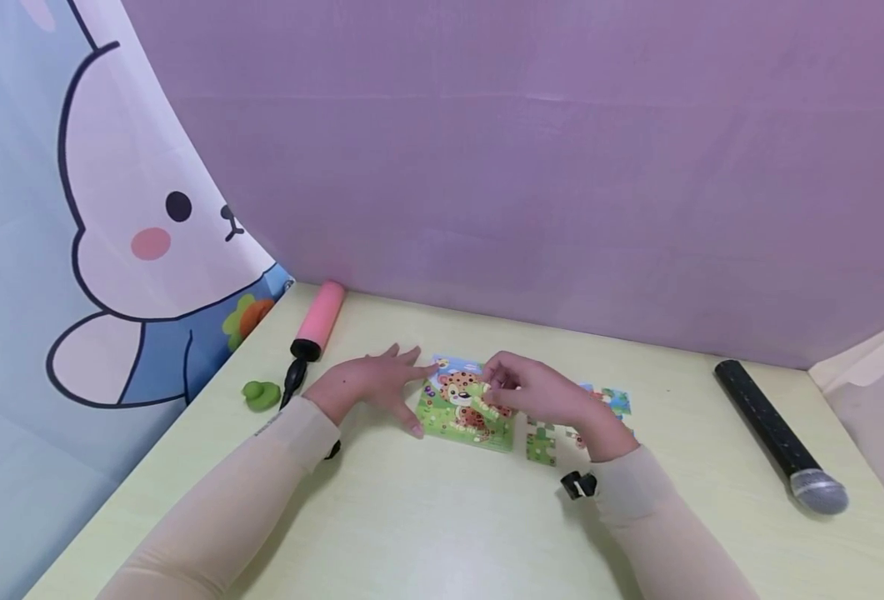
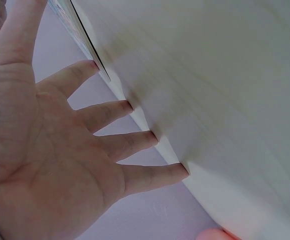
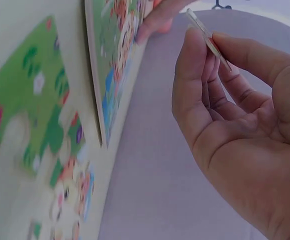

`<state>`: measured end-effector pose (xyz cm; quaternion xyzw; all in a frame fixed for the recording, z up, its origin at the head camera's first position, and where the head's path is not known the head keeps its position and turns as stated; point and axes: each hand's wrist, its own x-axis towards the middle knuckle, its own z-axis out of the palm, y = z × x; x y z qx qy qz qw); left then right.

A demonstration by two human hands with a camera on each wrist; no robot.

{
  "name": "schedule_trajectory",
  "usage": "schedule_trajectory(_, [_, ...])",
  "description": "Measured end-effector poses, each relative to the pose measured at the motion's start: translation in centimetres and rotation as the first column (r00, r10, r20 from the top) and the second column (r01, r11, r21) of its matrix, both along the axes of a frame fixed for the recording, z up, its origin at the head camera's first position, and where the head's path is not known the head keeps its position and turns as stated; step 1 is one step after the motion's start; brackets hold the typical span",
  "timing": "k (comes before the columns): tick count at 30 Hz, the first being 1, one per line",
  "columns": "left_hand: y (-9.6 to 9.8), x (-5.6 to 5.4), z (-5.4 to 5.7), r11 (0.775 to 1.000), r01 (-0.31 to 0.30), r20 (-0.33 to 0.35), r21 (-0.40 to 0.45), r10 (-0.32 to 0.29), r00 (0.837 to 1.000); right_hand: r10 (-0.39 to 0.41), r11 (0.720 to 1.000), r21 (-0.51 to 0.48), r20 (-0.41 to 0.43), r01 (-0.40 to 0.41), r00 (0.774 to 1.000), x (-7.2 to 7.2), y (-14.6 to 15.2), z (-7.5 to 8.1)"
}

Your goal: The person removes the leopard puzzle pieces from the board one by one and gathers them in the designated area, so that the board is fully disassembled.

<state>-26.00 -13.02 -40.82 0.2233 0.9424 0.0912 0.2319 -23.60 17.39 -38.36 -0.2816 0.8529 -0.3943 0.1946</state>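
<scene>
A square picture board (image 1: 445, 422) with a spotted cartoon leopard on grass lies on the table. My left hand (image 1: 382, 385) is spread out at its left side, thumb and forefinger at the board's edge. In the left wrist view the fingertips (image 2: 177, 171) of that hand meet the tabletop. Over the board, my right hand (image 1: 542, 393) pinches a thin jigsaw piece (image 3: 210, 42) between thumb and forefinger, seen edge-on in the right wrist view. To the right of the board lie several jigsaw pieces (image 1: 541, 448), some joined together, partly hidden beneath the right forearm.
On the left stand a pink hand pump (image 1: 322, 317) with a black end and a small green toy (image 1: 262, 395). A black microphone (image 1: 775, 425) with a silver head lies at the right. Purple cloth (image 1: 531, 183) hangs behind the table (image 1: 427, 525).
</scene>
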Motion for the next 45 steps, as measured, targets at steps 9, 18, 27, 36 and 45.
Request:
schedule_trajectory(9, [0.0,0.0,-0.1,1.0,0.008,-0.012,0.001,-0.008,1.0,-0.089,0.996,0.033,0.031,0.088,0.996,0.5,3.0,1.1])
schedule_trajectory(18, [0.0,-0.1,-0.2,1.0,0.004,-0.014,-0.003,-0.005,1.0,-0.111,0.993,0.047,0.054,0.109,0.992,0.6,6.0,1.4])
schedule_trajectory(27, [0.0,-0.1,-0.2,1.0,0.006,-0.013,-0.001,-0.006,1.0,-0.055,0.998,0.04,0.147,0.05,0.988,1.0,9.1,1.1])
schedule_trajectory(36, [0.0,0.0,-0.2,1.0,-0.001,0.0,0.001,0.001,1.0,0.052,0.995,0.07,0.194,-0.066,0.98,1.6,11.7,-0.9])
schedule_trajectory(45, [0.0,0.0,-0.1,1.0,-0.005,0.0,0.007,0.005,1.0,0.088,0.988,0.108,0.194,-0.11,0.977,2.2,11.6,-1.3])
